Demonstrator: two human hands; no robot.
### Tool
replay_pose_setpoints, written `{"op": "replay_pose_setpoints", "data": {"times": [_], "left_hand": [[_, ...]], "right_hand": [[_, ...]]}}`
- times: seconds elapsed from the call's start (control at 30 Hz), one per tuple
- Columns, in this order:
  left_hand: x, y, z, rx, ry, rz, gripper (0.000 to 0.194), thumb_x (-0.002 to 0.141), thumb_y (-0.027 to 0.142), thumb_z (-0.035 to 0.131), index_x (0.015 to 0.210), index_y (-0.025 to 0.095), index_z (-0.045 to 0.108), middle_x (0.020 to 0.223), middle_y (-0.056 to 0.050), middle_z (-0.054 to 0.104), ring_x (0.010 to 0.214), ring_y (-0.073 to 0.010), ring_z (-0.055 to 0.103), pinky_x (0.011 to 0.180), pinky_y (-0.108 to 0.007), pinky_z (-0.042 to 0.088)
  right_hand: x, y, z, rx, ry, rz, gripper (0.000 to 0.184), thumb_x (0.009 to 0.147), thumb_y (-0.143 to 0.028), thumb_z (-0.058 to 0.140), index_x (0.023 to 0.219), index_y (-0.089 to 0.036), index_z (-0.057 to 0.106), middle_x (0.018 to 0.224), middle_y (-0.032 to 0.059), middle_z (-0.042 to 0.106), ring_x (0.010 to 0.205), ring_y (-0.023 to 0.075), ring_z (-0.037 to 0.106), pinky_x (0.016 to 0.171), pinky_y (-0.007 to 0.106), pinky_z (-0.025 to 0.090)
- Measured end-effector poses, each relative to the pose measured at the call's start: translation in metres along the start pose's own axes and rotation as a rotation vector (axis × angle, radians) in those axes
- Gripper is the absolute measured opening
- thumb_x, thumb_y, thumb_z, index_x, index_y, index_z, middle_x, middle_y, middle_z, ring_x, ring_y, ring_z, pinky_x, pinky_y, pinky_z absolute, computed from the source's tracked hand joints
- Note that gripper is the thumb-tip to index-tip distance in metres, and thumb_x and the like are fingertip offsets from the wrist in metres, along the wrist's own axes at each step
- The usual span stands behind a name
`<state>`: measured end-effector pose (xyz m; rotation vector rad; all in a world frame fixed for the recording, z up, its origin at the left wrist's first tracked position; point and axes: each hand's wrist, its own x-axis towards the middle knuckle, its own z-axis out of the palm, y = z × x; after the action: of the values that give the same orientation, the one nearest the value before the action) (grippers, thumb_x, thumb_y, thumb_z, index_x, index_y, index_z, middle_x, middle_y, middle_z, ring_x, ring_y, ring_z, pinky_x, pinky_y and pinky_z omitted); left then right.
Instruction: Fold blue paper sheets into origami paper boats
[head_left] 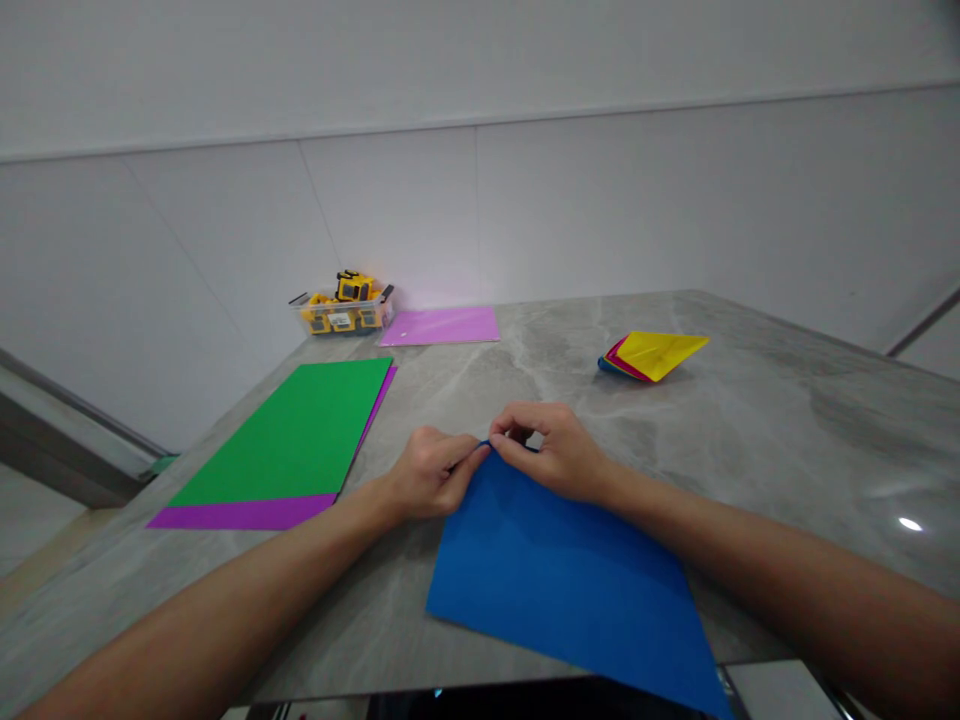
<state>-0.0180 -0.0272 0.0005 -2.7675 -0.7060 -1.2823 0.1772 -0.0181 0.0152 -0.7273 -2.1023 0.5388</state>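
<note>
A blue sheet of paper point(559, 575) slants across the near part of the table, its lower right corner passing over the front edge. Its far corner is pinched between my left hand point(435, 470) and my right hand point(553, 448), whose fingertips almost meet there. The thumb and forefinger of my left hand are closed on the corner from the left. From the right, my right hand grips the same corner with thumb and curled fingers. A small bit of the corner seems folded or bent up, mostly hidden by the fingertips.
Green paper point(292, 430) lies over purple paper point(240, 514) on the left of the grey table point(547, 370). At the back are a clear bin point(341, 318) of yellow toy vehicles point(355, 287) and a pink sheet point(442, 325). Folded yellow, pink and blue paper point(660, 353) rests back right.
</note>
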Motion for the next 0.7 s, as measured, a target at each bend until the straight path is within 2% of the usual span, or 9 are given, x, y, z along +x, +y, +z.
{"op": "replay_pose_setpoints", "data": {"times": [0.33,0.7], "left_hand": [[-0.002,-0.002,-0.004,0.167,0.053,0.094,0.03,0.092,0.015,0.046,0.062,0.017,0.052,0.043,0.005,0.043,0.035,-0.0072,0.039,0.042,-0.026,0.025],[-0.002,-0.005,-0.01,0.187,0.081,0.089,0.032,0.089,0.012,0.049,0.058,0.019,0.045,0.043,0.007,0.038,0.035,-0.0068,0.034,0.041,-0.027,0.024]], "right_hand": [[0.0,-0.003,-0.005,-0.016,0.025,-0.005,0.013,0.082,-0.018,0.057,0.073,-0.016,0.065,0.064,0.0004,0.065,0.056,0.0105,0.057,0.057,0.022,0.044],[0.003,-0.002,-0.011,-0.059,0.025,0.071,0.014,0.08,-0.018,0.056,0.07,-0.016,0.065,0.061,-0.0004,0.064,0.055,0.0106,0.056,0.056,0.022,0.043]]}}
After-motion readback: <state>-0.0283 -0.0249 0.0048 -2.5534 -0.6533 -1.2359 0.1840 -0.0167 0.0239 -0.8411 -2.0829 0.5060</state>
